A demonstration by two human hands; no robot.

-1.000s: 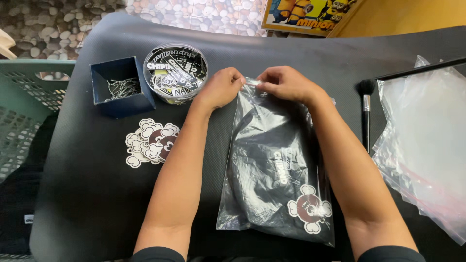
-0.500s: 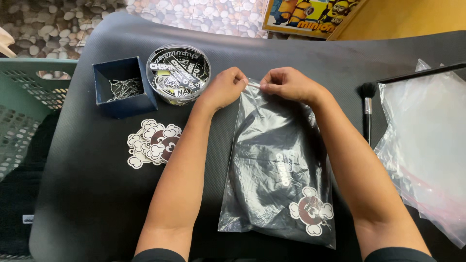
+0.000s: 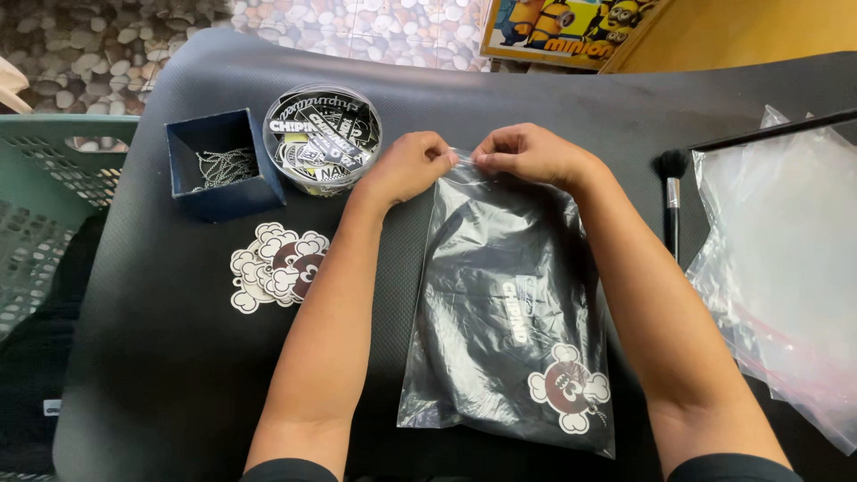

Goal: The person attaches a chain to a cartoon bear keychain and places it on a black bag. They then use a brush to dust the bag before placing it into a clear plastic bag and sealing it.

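A clear plastic zip bag lies flat on the black mat, holding a folded black garment and a white-and-brown cloud-shaped sticker near its lower right corner. My left hand pinches the bag's top edge at its left end. My right hand pinches the same top edge just to the right, fingertips almost touching the left hand's.
A round clear tub of black-and-white stickers and a small dark blue box of ball chains stand at the back left. A pile of cloud-shaped stickers lies beside my left forearm. Empty clear bags and a black brush lie right; a green basket stands left.
Both hands have stayed on the bag's top edge, with the fingers drawing closer together at its middle. The bag has barely shifted.
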